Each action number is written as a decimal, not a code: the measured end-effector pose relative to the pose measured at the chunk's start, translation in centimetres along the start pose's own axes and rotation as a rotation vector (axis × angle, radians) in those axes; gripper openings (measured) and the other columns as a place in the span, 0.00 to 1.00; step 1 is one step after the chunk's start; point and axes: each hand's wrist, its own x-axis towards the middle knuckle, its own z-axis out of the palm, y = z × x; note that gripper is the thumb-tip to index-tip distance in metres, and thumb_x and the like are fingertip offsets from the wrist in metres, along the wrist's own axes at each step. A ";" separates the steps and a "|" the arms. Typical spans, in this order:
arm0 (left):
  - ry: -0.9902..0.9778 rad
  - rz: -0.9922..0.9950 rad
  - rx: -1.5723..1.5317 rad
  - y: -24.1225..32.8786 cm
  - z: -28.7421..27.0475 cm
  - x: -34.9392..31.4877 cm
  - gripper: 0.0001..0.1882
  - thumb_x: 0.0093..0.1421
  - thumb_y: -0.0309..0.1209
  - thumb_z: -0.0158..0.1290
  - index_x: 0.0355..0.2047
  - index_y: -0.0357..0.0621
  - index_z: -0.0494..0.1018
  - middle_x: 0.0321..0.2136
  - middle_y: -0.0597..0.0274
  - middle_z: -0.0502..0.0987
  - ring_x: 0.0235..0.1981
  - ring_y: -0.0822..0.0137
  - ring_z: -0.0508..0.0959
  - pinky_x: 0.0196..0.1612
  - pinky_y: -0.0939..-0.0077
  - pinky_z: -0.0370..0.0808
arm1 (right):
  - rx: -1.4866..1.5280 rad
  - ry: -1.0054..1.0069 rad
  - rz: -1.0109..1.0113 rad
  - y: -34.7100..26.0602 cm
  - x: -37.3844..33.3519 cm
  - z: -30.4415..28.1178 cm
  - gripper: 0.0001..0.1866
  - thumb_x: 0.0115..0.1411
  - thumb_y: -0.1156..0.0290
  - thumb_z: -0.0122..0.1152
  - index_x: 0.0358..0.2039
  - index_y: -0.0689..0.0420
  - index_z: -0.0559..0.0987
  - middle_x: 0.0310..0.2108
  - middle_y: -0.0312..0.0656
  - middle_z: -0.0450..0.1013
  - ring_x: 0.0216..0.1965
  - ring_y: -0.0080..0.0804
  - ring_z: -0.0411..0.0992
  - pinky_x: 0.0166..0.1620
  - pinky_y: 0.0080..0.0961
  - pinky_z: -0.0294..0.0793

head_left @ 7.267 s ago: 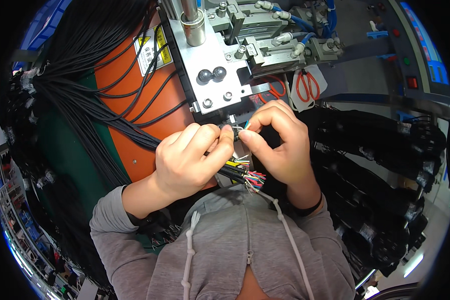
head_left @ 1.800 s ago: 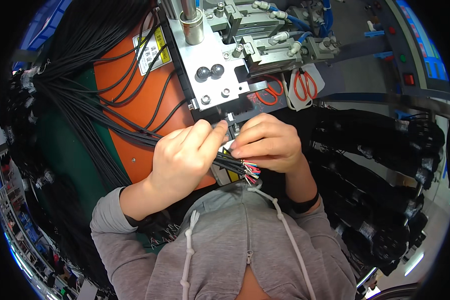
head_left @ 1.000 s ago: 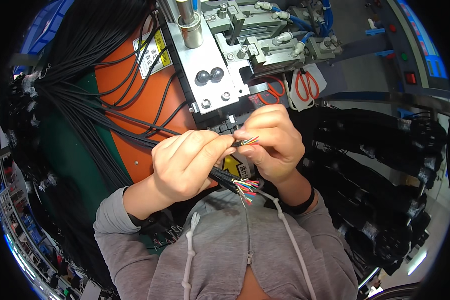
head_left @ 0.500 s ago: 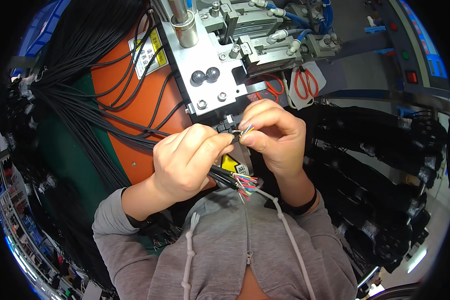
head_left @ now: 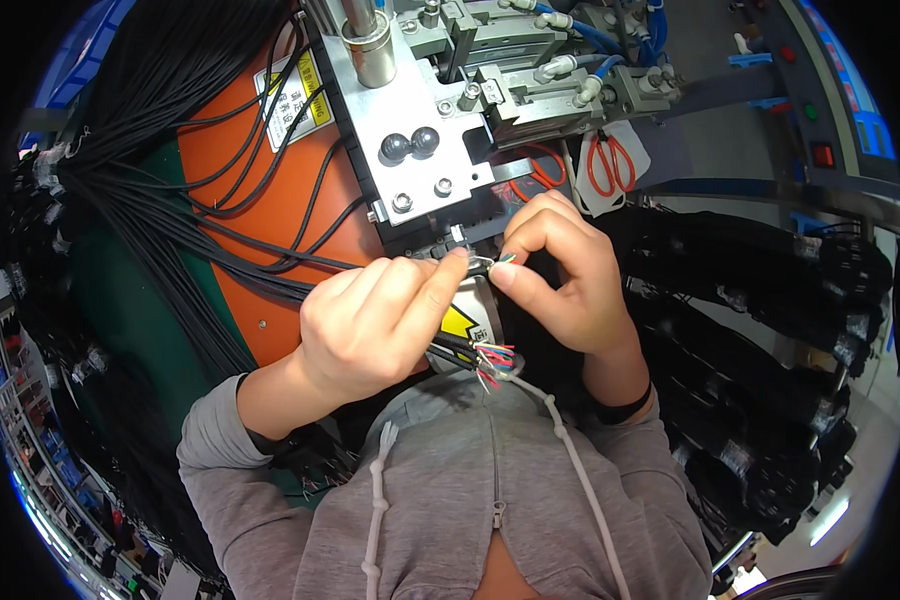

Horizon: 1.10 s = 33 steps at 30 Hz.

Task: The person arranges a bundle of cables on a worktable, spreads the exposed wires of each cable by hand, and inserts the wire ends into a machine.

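Note:
My left hand point(head_left: 363, 322) is closed, thumb and forefinger pinching a black cable near its stripped end, just in front of the metal machine point(head_left: 420, 110). Thin coloured wires point(head_left: 508, 259) fan out of that end, and my right hand point(head_left: 575, 280) pinches them between thumb and forefinger. The exact grip on the single wires is too small to make out. Beneath my left hand, more black cables end in a cluster of red, white, blue and yellow wires point(head_left: 494, 358), close to my grey jacket point(head_left: 440, 450).
Many black cables point(head_left: 160, 215) run in from the left over an orange board point(head_left: 260, 230) and a green surface point(head_left: 130, 290). Red-handled scissors point(head_left: 610, 166) lie behind my right hand. Bundled black cables point(head_left: 750, 370) hang at the right. Blue air hoses point(head_left: 595, 40) feed the machine.
My right hand has shifted slightly right, away from the left fingertips. My left fingertips have risen a little toward the machine. The lower cable ends have moved slightly up.

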 end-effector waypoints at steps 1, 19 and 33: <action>-0.003 0.001 0.008 0.2 0.2 0.0 0.21 0.41 0.23 0.57 0.40 0.40 0.79 0.24 0.65 0.70 0.18 0.73 0.72 0.18 0.80 0.67 | 0.111 -0.009 0.050 0.4 -0.2 0.1 0.06 0.48 0.80 0.65 0.22 0.61 0.74 0.27 0.41 0.72 0.30 0.31 0.69 0.35 0.24 0.68; -0.213 -0.072 0.221 0.7 1.0 -0.4 0.20 0.44 0.28 0.53 0.40 0.41 0.78 0.22 0.70 0.62 0.19 0.77 0.64 0.17 0.84 0.61 | -0.245 0.226 -0.066 3.2 -0.1 4.3 0.05 0.47 0.82 0.61 0.22 0.62 0.73 0.22 0.41 0.70 0.26 0.33 0.68 0.33 0.25 0.67; -0.114 -0.120 0.068 -0.2 0.9 -0.2 0.18 0.40 0.25 0.56 0.36 0.40 0.78 0.26 0.67 0.72 0.22 0.72 0.74 0.22 0.80 0.68 | -0.047 0.336 0.067 3.5 0.0 5.3 0.04 0.52 0.81 0.59 0.25 0.61 0.73 0.25 0.35 0.68 0.28 0.20 0.65 0.34 0.17 0.64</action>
